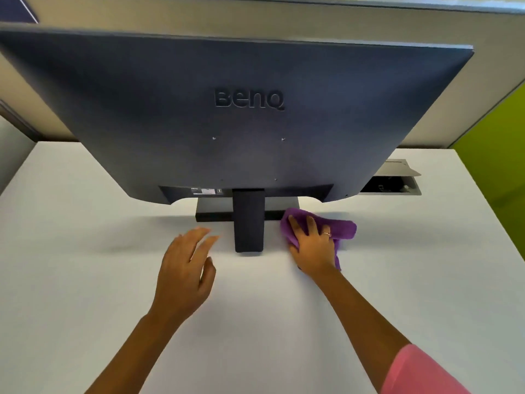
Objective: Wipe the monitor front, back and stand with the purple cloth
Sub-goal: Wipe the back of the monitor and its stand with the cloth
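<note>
Head view: we look down on the back of the monitor [227,109], turned toward us on the white surface [85,251].
Cloth: the purple cloth [341,227] lies on the surface, touching the right end of the stand base [210,213].
Right hand: our right hand [312,245] presses flat on the cloth, fingers [295,224] spread and straight.
Left hand: our left hand [184,268] hovers just left of the stand neck [248,220], fingers relaxed, holding nothing.
Progress: we judge the stand is being wiped now; whether front and back are finished, we cannot tell.
</note>
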Available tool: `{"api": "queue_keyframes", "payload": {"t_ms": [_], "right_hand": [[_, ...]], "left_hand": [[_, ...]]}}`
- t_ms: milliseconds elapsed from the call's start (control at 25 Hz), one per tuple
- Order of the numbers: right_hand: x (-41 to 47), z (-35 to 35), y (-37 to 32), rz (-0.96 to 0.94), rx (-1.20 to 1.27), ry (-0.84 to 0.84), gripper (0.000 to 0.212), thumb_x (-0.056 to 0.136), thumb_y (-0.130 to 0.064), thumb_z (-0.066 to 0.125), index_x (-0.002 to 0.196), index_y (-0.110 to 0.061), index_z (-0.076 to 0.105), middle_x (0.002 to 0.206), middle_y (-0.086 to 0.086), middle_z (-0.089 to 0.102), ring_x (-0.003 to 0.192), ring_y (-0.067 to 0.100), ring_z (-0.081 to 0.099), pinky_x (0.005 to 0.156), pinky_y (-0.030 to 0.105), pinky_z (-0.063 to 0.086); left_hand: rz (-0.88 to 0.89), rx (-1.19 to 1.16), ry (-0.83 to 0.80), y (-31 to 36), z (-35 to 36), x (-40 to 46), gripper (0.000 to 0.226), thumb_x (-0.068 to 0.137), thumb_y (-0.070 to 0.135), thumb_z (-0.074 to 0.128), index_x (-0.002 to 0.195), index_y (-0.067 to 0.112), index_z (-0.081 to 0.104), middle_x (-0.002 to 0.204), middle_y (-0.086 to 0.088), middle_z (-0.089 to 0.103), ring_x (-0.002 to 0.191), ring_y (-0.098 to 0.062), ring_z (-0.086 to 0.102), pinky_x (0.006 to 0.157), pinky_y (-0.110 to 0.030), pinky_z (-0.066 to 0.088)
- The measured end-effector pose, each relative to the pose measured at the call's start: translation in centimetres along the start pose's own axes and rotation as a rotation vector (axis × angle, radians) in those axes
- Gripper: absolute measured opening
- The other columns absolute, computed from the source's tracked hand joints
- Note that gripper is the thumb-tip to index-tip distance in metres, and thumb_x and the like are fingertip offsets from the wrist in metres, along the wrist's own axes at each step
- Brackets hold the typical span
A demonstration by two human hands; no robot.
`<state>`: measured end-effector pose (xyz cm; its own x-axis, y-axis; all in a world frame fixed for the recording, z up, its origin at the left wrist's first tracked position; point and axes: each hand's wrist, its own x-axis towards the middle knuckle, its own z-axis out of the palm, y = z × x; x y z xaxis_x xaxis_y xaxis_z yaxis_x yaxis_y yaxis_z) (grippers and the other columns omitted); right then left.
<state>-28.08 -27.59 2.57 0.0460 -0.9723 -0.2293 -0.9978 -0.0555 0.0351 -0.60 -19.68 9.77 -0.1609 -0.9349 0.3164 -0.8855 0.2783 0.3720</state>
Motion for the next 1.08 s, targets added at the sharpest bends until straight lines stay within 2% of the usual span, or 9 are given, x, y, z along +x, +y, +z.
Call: {"api": "queue_keyframes", "payload": {"t_ms": [160,240,320,440,560,720,920,1000,1080], "right_hand": [[1.6,-1.7,0.1,-0.027,0.148,-0.004,0.052,0.097,-0.043,0.037,0.143,-0.023,0.026,0.136,0.012,0.044,0.119,0.037,0.047,0.100,0.044,0.043],[1.9,-2.1,-0.5,-0.047,0.110,0.114,0.046,0.096,-0.041,0.039,0.136,-0.019,0.037,0.125,0.014,0.054,0.111,0.036,0.053,0.093,0.042,0.047],[2.2,-2.2,-0.8,-0.005,0.122,0.221,0.045,0.096,-0.039,0.042,0.134,-0.016,0.044,0.123,0.017,0.056,0.112,0.040,0.051,0.093,0.046,0.044],[3.6,-1.5,-1.2,0.155,0.388,0.349,0.043,0.096,-0.033,0.046,0.135,-0.014,0.046,0.127,0.020,0.053,0.115,0.043,0.048,0.095,0.051,0.043],[6.0,-0.5,-2.7,0.192,0.564,0.302,0.039,0.099,-0.028,0.043,0.134,-0.011,0.046,0.129,0.017,0.055,0.112,0.036,0.055,0.097,0.043,0.046],[6.2,1.4,-4.9,0.006,0.311,0.226,0.043,0.098,-0.020,0.042,0.141,-0.018,0.039,0.146,0.010,0.040,0.129,0.035,0.042,0.106,0.044,0.037],[5.1,1.7,-2.8,-0.370,0.205,0.162,0.048,0.096,-0.014,0.046,0.142,-0.025,0.038,0.150,-0.003,0.035,0.135,0.026,0.037,0.113,0.038,0.031],[4.6,2.2,-0.4,-0.321,0.103,0.131,0.053,0.097,-0.015,0.043,0.146,-0.028,0.028,0.155,-0.007,0.023,0.141,0.022,0.027,0.114,0.035,0.028],[4.4,2.4,0.6,-0.108,0.183,0.164,0.054,0.097,-0.012,0.042,0.147,-0.024,0.024,0.154,-0.002,0.027,0.132,0.028,0.041,0.108,0.036,0.038]], "left_hand": [[-0.210,0.044,-0.264,-4.4,4.3,-4.2,0.066,0.099,0.049,0.015,0.125,0.007,0.059,0.133,-0.014,0.056,0.120,-0.035,0.055,0.103,-0.046,0.037],[-0.232,0.055,-0.328,-5.3,5.4,-5.1,0.068,0.099,0.047,0.012,0.126,0.004,0.058,0.133,-0.015,0.056,0.121,-0.035,0.055,0.103,-0.046,0.037],[-0.245,0.037,-0.334,-5.6,6.3,-5.7,0.065,0.100,0.045,0.015,0.128,0.004,0.057,0.136,-0.014,0.053,0.124,-0.032,0.052,0.106,-0.045,0.035],[-0.242,0.017,-0.311,-6.0,7.3,-6.4,0.055,0.098,0.040,0.026,0.135,0.006,0.049,0.144,-0.011,0.045,0.133,-0.028,0.042,0.112,-0.043,0.028],[-0.202,0.040,-0.296,-6.3,8.1,-6.7,0.055,0.097,0.039,0.031,0.138,0.006,0.046,0.146,-0.011,0.042,0.136,-0.027,0.038,0.113,-0.044,0.027],[-0.188,0.079,-0.279,-6.4,8.5,-6.9,0.058,0.096,0.043,0.029,0.139,0.007,0.044,0.148,-0.010,0.041,0.138,-0.026,0.035,0.115,-0.040,0.021],[-0.174,0.094,-0.267,-6.7,8.8,-7.0,0.058,0.097,0.043,0.030,0.140,0.008,0.044,0.148,-0.010,0.040,0.139,-0.025,0.034,0.116,-0.040,0.021],[-0.172,0.088,-0.260,-6.7,8.8,-7.0,0.059,0.096,0.044,0.029,0.140,0.008,0.043,0.148,-0.010,0.040,0.139,-0.025,0.034,0.116,-0.040,0.021],[-0.173,0.085,-0.251,-6.7,8.8,-7.0,0.059,0.096,0.044,0.029,0.140,0.007,0.044,0.148,-0.010,0.040,0.138,-0.025,0.035,0.115,-0.041,0.022]]}}
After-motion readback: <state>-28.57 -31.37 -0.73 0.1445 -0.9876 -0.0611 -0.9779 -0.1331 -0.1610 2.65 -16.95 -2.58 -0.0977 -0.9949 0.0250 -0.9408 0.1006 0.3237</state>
